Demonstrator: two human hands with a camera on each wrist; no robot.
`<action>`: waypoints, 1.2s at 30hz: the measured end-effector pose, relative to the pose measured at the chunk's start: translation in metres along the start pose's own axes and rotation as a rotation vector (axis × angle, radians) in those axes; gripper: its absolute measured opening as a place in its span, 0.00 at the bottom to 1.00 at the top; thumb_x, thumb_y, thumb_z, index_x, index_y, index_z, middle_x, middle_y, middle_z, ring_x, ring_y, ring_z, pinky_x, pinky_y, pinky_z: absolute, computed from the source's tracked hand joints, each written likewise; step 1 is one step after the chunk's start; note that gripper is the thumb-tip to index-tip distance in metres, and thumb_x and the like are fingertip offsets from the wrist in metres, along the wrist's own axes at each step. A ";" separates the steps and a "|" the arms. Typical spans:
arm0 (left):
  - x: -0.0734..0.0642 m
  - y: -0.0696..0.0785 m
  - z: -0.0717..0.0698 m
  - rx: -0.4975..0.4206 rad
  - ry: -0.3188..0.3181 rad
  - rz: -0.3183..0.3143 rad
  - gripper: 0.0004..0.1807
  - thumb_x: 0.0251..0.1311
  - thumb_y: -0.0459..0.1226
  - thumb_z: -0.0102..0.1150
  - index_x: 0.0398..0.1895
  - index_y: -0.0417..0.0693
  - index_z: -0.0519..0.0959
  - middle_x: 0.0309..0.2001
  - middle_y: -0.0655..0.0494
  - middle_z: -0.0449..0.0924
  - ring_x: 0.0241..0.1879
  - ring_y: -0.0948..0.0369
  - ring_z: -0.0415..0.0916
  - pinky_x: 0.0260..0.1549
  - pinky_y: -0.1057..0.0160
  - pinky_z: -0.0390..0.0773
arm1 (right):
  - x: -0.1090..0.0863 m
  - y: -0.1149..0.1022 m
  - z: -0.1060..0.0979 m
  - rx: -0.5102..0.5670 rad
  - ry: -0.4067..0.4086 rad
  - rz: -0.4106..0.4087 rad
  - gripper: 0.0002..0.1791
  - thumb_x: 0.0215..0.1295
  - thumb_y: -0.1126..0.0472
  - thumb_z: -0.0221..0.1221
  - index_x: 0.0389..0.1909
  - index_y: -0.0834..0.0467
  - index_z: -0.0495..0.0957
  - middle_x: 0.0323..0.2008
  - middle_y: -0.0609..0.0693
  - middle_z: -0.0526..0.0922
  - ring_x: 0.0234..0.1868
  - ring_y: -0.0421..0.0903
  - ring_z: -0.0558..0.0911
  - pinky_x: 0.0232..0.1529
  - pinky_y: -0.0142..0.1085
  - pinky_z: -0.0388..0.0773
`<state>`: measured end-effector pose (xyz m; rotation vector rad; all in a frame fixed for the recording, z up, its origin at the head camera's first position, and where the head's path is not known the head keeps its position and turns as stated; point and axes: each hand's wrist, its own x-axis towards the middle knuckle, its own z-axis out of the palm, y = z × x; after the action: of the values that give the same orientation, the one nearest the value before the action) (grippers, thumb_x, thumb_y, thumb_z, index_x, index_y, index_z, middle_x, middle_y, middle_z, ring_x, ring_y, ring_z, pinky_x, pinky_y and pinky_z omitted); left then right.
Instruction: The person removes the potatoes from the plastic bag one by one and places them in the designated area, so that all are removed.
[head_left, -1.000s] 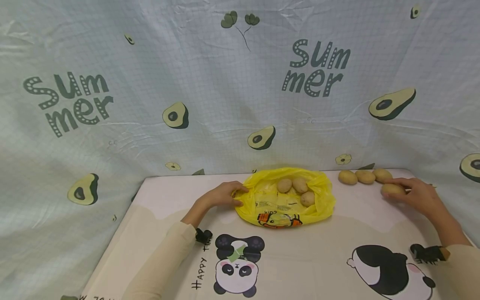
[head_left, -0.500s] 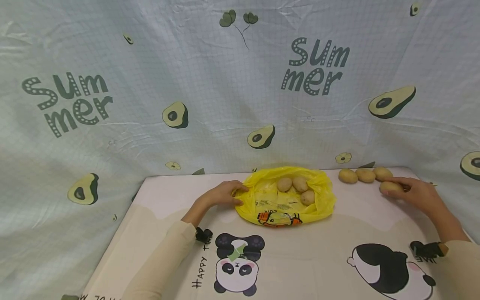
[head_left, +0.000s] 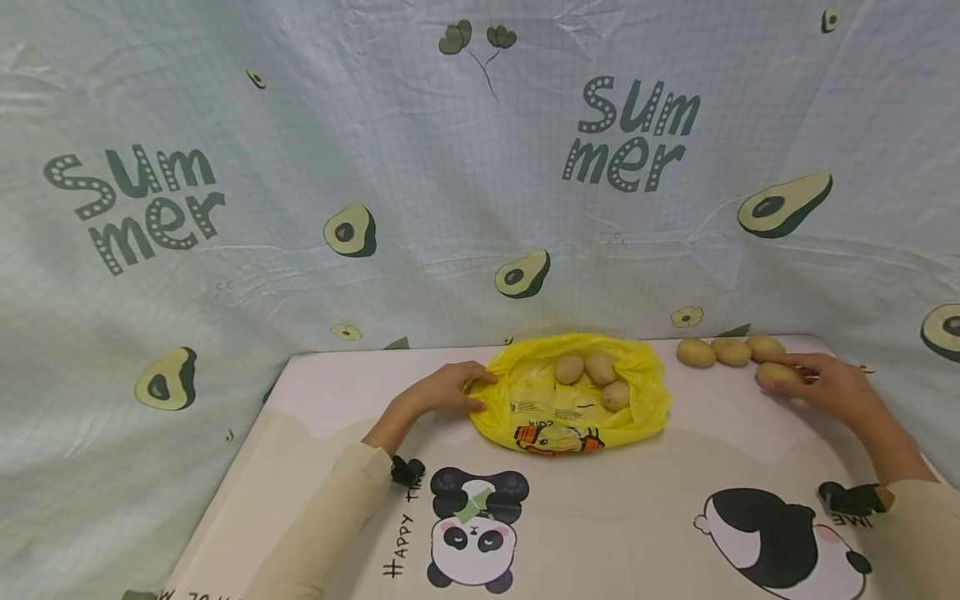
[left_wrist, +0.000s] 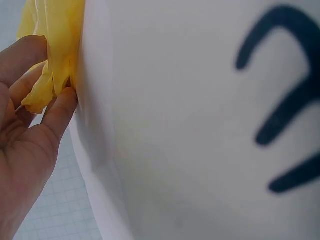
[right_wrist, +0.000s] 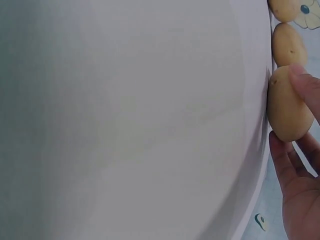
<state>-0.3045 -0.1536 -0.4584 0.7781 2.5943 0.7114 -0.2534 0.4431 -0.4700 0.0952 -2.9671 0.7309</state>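
A yellow plastic bag [head_left: 495,421] lies with its mouth spread on the table, and 3 potatoes [head_left: 600,369] sit inside it. My left hand [head_left: 450,387] pinches the bag's left edge; the left wrist view shows thumb and fingers around the yellow plastic [left_wrist: 67,35]. Over at the right, my right hand [head_left: 836,389] grips a potato [head_left: 778,377] between thumb and fingers, low at the table. In the right wrist view this potato [right_wrist: 289,107] is held close beside other potatoes. A row of 3 loose potatoes [head_left: 731,352] lies along the back edge, just behind and left of it.
The table [head_left: 600,517] wears a pale cloth printed with pandas. Behind its back edge hangs a light curtain [head_left: 420,167] with avocado and lettering prints. Black straps [head_left: 407,472] are on both wrists.
My right hand has shifted slightly left with its potato, closer to the row. The left hand and the bag stay where they were.
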 end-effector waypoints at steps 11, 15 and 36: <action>0.000 0.000 0.000 -0.002 0.003 -0.003 0.25 0.63 0.37 0.69 0.64 0.48 0.79 0.66 0.51 0.75 0.67 0.51 0.69 0.71 0.50 0.66 | 0.001 -0.003 0.002 0.001 0.036 -0.027 0.35 0.62 0.47 0.70 0.61 0.68 0.77 0.56 0.76 0.73 0.50 0.72 0.76 0.44 0.64 0.76; 0.000 0.001 0.000 0.000 0.000 -0.002 0.25 0.63 0.37 0.68 0.64 0.48 0.79 0.66 0.51 0.75 0.68 0.51 0.69 0.71 0.50 0.66 | 0.001 -0.005 0.002 -0.012 0.043 -0.054 0.34 0.62 0.47 0.70 0.60 0.68 0.77 0.54 0.76 0.73 0.49 0.72 0.77 0.43 0.63 0.77; 0.000 -0.001 0.000 -0.019 -0.002 0.009 0.25 0.63 0.38 0.68 0.65 0.48 0.79 0.67 0.50 0.74 0.69 0.51 0.68 0.71 0.49 0.65 | 0.002 -0.008 -0.005 -0.054 -0.038 -0.059 0.36 0.66 0.45 0.66 0.61 0.71 0.74 0.55 0.77 0.72 0.51 0.73 0.75 0.46 0.65 0.76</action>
<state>-0.3049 -0.1543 -0.4586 0.7849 2.5799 0.7360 -0.2546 0.4388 -0.4616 0.1938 -3.0026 0.6493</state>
